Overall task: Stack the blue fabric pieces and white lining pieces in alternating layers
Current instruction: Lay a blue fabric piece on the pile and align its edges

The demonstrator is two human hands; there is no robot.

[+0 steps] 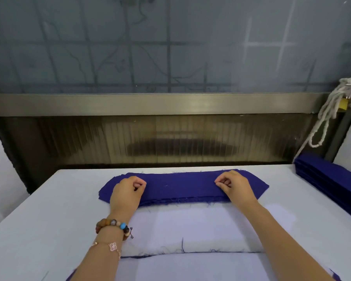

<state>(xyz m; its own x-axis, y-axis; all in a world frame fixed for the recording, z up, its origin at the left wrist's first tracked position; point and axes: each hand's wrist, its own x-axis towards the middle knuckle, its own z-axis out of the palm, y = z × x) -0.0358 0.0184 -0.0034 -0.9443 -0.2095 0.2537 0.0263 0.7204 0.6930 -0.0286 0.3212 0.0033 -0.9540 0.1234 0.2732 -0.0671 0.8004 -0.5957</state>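
A blue fabric stack (182,186) lies flat across the middle of the frame, near the far edge of the white desk (39,220). Its long frayed edge faces the person and its ends are cut at a slant. Both hands rest on top of it, 1 toward each end.

The left hand (127,192) sits on the left part of the stack. Its fingers (139,182) are curled in, with the thumb tip meeting the forefinger on the top blue layer in a small pinch. The right hand (236,188) mirrors it on the right part. Its fingers (223,182) are also curled tight and nip the top layer near the middle of the cloth's width. The bare blue cloth between the 2 pinches lies smooth.

Just below the stack, toward the bottom of the frame, a white lining piece (190,230) lies flat between the forearms, and a thin blue edge (142,256) shows under its near side.

A 2nd blue pile (330,179) sits at the right edge of the frame. A white cord (328,112) hangs above it. The left wrist wears a bead bracelet (114,226).
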